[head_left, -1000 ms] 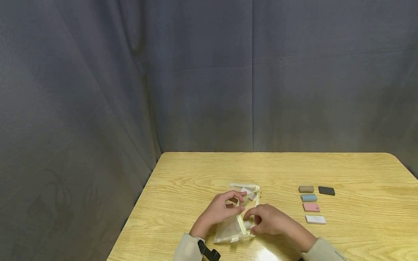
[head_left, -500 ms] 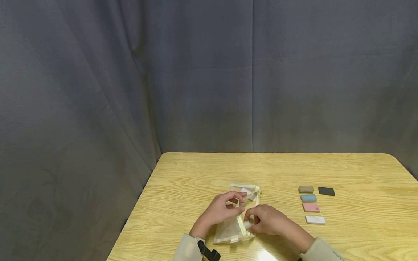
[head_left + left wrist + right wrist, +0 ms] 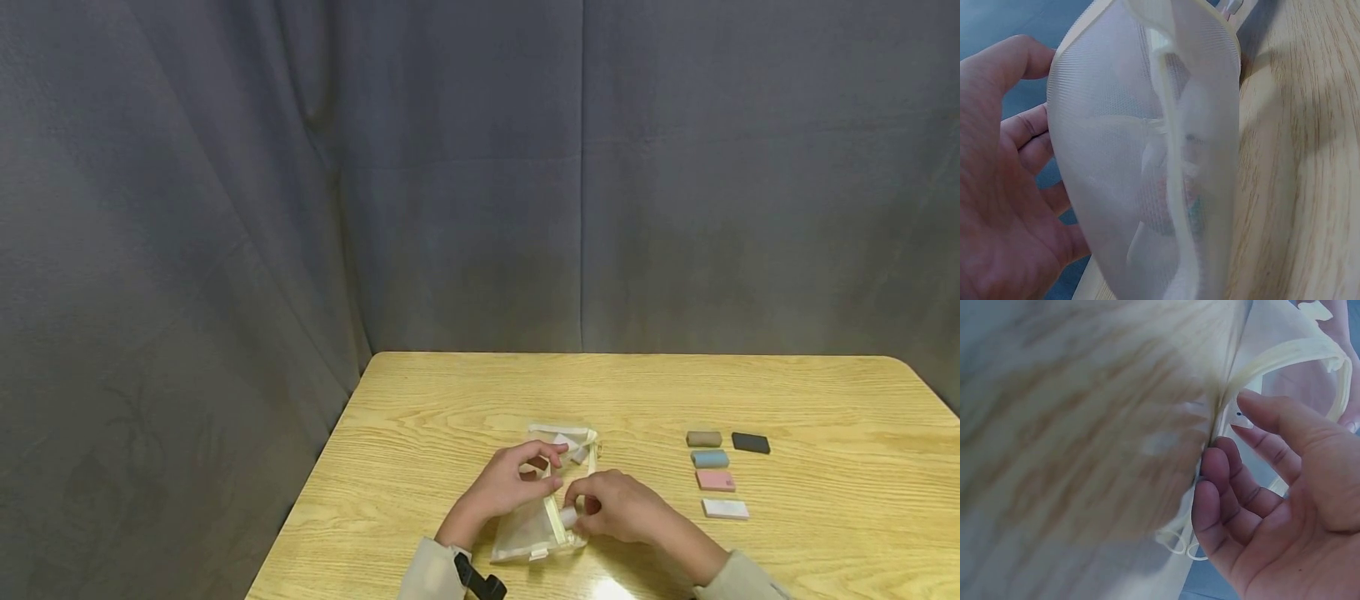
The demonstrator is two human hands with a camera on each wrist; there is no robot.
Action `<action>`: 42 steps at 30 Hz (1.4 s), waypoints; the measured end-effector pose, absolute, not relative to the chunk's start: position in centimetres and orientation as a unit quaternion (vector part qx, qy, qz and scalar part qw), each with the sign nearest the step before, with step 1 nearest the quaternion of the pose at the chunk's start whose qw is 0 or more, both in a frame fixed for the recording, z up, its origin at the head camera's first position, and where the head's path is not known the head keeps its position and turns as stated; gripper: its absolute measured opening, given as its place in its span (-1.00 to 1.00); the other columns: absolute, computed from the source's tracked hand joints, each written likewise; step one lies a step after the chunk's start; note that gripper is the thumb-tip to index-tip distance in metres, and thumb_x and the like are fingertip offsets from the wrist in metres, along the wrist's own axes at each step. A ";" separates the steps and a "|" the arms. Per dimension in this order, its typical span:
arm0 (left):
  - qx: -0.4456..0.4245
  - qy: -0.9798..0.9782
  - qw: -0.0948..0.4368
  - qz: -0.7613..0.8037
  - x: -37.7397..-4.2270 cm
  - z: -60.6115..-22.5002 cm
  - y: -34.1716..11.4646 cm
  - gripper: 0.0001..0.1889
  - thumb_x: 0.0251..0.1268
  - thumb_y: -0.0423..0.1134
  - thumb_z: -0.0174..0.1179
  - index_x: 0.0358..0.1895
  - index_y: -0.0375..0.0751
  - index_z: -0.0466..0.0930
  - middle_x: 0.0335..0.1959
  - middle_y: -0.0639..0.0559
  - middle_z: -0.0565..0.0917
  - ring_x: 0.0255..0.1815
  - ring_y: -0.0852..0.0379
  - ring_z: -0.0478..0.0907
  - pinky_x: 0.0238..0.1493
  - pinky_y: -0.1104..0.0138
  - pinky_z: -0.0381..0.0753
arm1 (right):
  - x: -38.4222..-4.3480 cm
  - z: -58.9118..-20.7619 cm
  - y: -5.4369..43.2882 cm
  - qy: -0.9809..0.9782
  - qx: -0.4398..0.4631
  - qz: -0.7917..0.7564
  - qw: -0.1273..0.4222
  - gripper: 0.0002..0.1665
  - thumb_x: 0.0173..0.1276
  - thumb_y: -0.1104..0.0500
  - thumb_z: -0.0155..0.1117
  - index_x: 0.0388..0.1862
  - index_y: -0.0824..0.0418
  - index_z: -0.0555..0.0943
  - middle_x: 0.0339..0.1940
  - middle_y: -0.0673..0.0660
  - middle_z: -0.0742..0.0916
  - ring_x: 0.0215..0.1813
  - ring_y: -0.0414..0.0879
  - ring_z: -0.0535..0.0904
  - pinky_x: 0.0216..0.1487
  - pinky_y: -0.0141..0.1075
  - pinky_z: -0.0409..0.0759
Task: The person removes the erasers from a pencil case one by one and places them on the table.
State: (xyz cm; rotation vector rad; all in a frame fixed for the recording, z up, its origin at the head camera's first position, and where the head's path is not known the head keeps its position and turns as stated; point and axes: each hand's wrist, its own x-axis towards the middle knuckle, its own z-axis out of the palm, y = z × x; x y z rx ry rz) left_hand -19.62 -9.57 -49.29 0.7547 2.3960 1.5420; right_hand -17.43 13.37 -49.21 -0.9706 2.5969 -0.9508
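The bag [image 3: 522, 531] is seen on the table [image 3: 435, 392], at the lower middle of the frame. Its edge seems to be held by the left hand [image 3: 506, 483], whose fingers are half bent with a gap before the thumb; how firmly, it cannot be told. By the right hand [image 3: 617, 506], nearly closed at thumb and forefinger, a pale block [image 3: 567, 517] is pinched beside the rim [image 3: 555, 520]. If the edge is let go, the soft bag may be folded together, and the block may be caught by the rim. If the pinch is loosened, the block may be dropped. As the bag looks light, it could also be dragged when it is rubbed. By the loop [image 3: 1175, 542], at the lower middle of the right wrist view, a fingertip could be hooked. A brown block [image 3: 703, 439], black block [image 3: 751, 443], blue block [image 3: 709, 459], pink block [image 3: 716, 481] and white block [image 3: 725, 509] are placed well apart, at the lower right; little risk is judged there.
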 end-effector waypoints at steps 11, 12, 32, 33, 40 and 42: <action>0.256 0.811 0.096 0.517 -19.7 -49.4 -9.7 -0.86 0.37 -0.18 0.35 -0.11 -0.05 0.61 0.30 0.24 0.61 0.03 0.16 0.56 0.05 0.30 0.62 | -17.5 -48.8 14.2 0.875 -0.337 -0.334 0.093 -0.80 0.24 0.17 0.48 -0.17 0.03 0.69 -0.53 -0.20 0.61 -0.47 -0.36 0.42 -0.43 -0.40 0.45; 0.256 0.811 0.097 0.516 -19.7 -49.3 -9.7 -0.86 0.37 -0.18 0.35 -0.11 -0.05 0.61 0.30 0.24 0.61 0.03 0.16 0.56 0.05 0.31 0.62 | -17.5 -48.8 14.3 0.875 -0.337 -0.335 0.093 -0.81 0.24 0.17 0.48 -0.17 0.02 0.69 -0.53 -0.20 0.62 -0.47 -0.37 0.43 -0.43 -0.40 0.46; 0.260 0.809 0.093 0.519 -19.6 -49.0 -9.7 -0.82 0.36 -0.18 0.34 -0.09 -0.13 0.60 0.31 0.17 0.61 0.01 0.17 0.57 0.06 0.33 0.63 | -17.5 -47.5 16.8 0.888 -0.311 -0.331 0.070 -0.81 0.24 0.16 0.50 -0.21 -0.03 0.67 -0.53 -0.19 0.63 -0.49 -0.35 0.43 -0.48 -0.39 0.45; 0.260 0.809 0.093 0.519 -19.6 -49.0 -9.7 -0.82 0.36 -0.18 0.34 -0.10 -0.13 0.60 0.31 0.16 0.61 0.01 0.17 0.57 0.05 0.33 0.63 | -17.5 -47.5 16.9 0.888 -0.310 -0.332 0.070 -0.81 0.24 0.16 0.50 -0.20 -0.02 0.67 -0.52 -0.19 0.63 -0.49 -0.35 0.43 -0.49 -0.39 0.44; 0.258 0.808 0.093 0.522 -19.6 -49.1 -9.7 -0.83 0.35 -0.17 0.35 -0.10 -0.11 0.61 0.31 0.17 0.61 0.00 0.18 0.56 0.04 0.35 0.63 | -17.6 -47.2 17.8 0.889 -0.294 -0.341 0.079 -0.81 0.27 0.18 0.46 -0.15 0.00 0.68 -0.51 -0.16 0.62 -0.52 -0.32 0.42 -0.52 -0.39 0.44; 0.259 0.808 0.093 0.521 -19.5 -49.1 -9.7 -0.83 0.35 -0.17 0.35 -0.10 -0.11 0.61 0.31 0.17 0.61 0.00 0.20 0.56 0.04 0.35 0.63 | -17.6 -47.2 18.1 0.889 -0.292 -0.343 0.080 -0.81 0.28 0.18 0.45 -0.14 0.00 0.68 -0.50 -0.16 0.62 -0.52 -0.31 0.41 -0.52 -0.39 0.44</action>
